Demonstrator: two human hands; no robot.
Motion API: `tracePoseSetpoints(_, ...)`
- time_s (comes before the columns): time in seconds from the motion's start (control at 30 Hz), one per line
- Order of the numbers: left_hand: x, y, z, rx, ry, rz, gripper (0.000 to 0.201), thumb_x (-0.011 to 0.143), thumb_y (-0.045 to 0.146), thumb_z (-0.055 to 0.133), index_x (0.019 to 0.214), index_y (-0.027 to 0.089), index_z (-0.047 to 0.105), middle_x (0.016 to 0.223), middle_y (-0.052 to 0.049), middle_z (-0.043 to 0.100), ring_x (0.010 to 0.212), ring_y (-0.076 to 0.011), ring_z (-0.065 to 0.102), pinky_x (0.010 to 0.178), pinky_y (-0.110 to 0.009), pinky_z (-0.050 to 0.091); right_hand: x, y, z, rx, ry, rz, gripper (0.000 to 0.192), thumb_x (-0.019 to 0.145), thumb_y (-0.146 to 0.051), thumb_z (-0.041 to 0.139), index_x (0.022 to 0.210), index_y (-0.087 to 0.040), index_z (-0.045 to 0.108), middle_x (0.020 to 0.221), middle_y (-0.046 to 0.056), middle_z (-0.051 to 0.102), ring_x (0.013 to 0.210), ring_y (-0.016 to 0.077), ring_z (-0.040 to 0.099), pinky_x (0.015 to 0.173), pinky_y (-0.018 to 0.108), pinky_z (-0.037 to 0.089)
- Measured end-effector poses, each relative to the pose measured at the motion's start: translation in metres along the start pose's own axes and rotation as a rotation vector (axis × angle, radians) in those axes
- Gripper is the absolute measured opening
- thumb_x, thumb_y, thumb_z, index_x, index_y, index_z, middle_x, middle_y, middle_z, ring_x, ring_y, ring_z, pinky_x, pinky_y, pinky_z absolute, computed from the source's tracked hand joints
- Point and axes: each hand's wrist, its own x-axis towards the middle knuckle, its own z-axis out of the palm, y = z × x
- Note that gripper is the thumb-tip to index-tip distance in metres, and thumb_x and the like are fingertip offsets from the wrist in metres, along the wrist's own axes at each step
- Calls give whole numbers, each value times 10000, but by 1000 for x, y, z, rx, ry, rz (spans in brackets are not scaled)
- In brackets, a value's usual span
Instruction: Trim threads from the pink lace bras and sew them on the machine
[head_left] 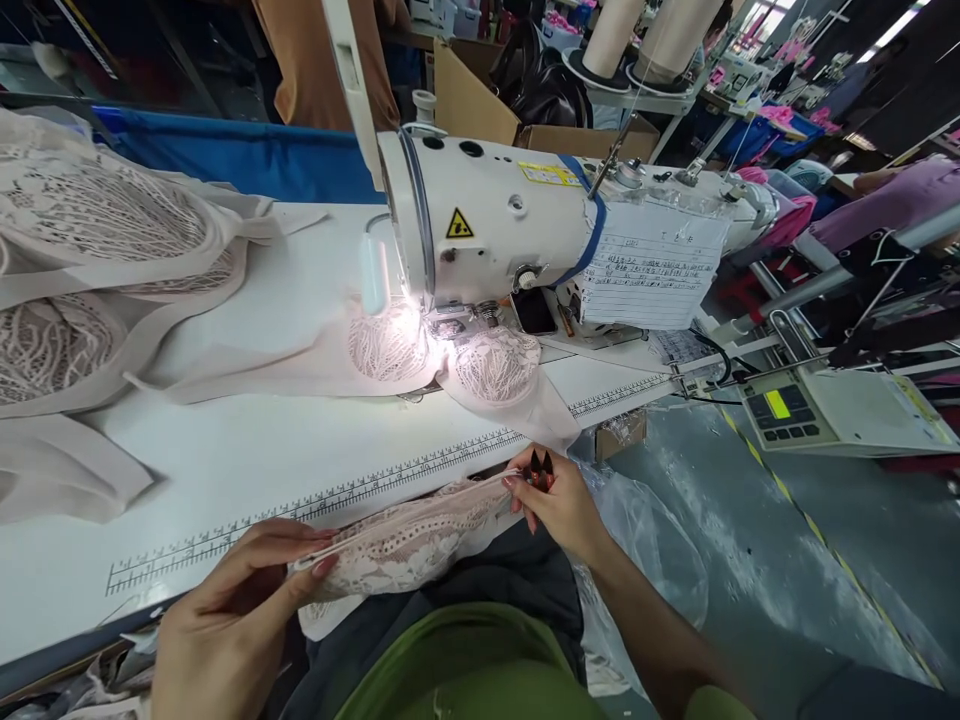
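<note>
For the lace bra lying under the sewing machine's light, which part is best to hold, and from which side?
Probably take the lace bra by its plain wing at the picture's right, from the front of the table. This fabric extends beyond the cup, away from the sewing machine, and is close to the right hand, which pinches another lace garment.

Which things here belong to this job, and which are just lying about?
Seemingly in the job:
lace piece, in left hand and right hand
snips, right hand
sewing machine
lace garment beneath it

Probably just lying about:
dark phone
cardboard box
clear plastic
</note>
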Motion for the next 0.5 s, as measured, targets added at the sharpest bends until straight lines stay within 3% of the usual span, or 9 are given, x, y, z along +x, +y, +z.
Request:
tracePoseSetpoints(0.17,4,-4,1,1,13,10,162,681,332,834,660,221,718,849,-17,667,805,-200,622,632,-257,496,2,4,-5,130,-13,15,375,821,-541,740,834,-197,591,578,-30,639,361,96,511,362,222,415)
tracePoseSetpoints(0.37,4,-9,7,-14,58,84,127,710,322,826,685,231,741,824,-27,673,793,-207,610,641,-283,469,3,8,-7,173,-8,8,376,823,-537,752,830,-189,608,531,-29,644,320,68,442,333,193,342)
tracePoseSetpoints(0.5,6,-17,7,-33,-7,168,81,752,276,814,721,230,754,767,-17,657,734,-177,597,649,-275,465,2,10,-8,182,-29,20,368,848,-544,726,871,-206,584,549,-14,665,318,103,492,311,207,349)
